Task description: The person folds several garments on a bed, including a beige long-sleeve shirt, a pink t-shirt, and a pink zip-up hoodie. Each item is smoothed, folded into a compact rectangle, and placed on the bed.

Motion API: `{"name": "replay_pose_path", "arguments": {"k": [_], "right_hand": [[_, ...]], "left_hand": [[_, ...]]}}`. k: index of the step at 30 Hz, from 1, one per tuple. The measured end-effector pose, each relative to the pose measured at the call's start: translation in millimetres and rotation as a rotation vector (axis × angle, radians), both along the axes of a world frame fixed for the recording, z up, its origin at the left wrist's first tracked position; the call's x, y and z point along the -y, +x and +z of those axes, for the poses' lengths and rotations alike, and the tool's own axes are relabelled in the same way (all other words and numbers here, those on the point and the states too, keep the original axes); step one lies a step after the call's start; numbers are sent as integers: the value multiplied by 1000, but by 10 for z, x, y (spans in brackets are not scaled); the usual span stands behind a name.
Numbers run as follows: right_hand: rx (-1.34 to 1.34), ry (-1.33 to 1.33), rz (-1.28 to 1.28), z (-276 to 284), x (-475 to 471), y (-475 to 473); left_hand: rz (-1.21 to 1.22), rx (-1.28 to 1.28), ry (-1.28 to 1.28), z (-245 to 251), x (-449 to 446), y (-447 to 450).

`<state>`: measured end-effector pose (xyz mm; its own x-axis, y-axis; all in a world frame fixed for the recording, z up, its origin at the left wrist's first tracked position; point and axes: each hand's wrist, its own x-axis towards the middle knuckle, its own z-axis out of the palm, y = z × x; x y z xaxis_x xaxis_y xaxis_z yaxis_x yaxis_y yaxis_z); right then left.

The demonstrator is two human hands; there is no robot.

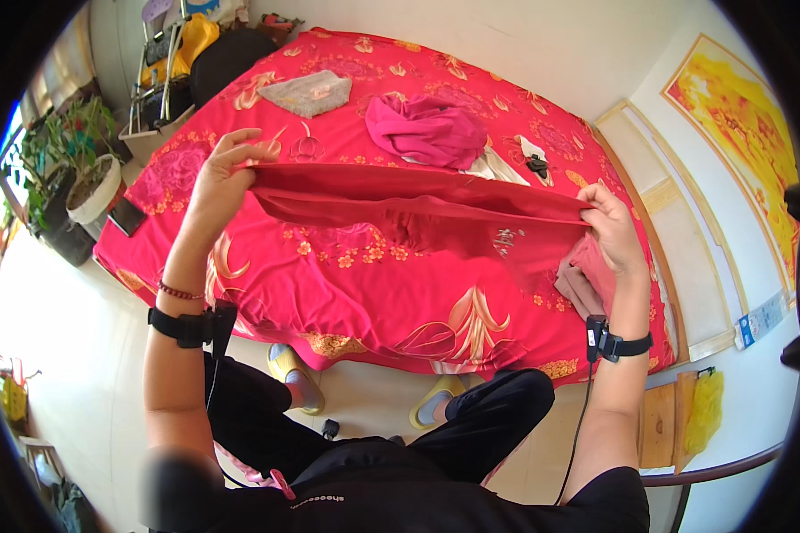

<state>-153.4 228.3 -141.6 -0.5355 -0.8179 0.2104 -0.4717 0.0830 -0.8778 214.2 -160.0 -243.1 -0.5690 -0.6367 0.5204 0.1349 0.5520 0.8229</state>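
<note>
A red cloth garment (pixel 467 230) with a small pale print is stretched between my two hands above the bed. My left hand (pixel 230 166) pinches one end of its edge, and my right hand (pixel 605 216) pinches the other. The garment's upper edge is parted into two layers, while its lower part blurs against the bed cover. Beyond it lies a bunched magenta cloth (pixel 427 130), partly over a whitish cloth (pixel 498 166). A folded grey cloth (pixel 309 92) rests farther left. Pink fabric (pixel 590 266) and brownish fabric (pixel 577 291) lie near my right hand.
A red floral sheet (pixel 373 300) covers the bed. A small black object (pixel 537 165) and a dark phone-like object (pixel 127 216) lie on it. Potted plants (pixel 93 180) stand left. A wooden-framed panel (pixel 680 233) borders the right side. Cables hang from both wrist bands.
</note>
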Motion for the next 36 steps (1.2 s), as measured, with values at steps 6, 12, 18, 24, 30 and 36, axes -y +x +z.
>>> {"name": "replay_pose_path", "arguments": {"k": [6, 12, 18, 24, 30, 36], "right_hand": [[513, -254, 95, -79, -28, 112], [384, -61, 444, -440, 32, 65], [329, 282, -15, -738, 366, 117], [1046, -101, 141, -925, 713, 317], [653, 26, 436, -689, 836, 1413], [361, -140, 229, -598, 751, 1425]], "left_hand": [[-422, -383, 836, -42, -8, 168], [-525, -245, 1191, -125, -369, -10], [-159, 351, 357, -414, -332, -34], [-451, -153, 1544, -329, -869, -641], [-436, -8, 524, -86, -2021, -787], [-449, -92, 54, -69, -2056, -782]]}}
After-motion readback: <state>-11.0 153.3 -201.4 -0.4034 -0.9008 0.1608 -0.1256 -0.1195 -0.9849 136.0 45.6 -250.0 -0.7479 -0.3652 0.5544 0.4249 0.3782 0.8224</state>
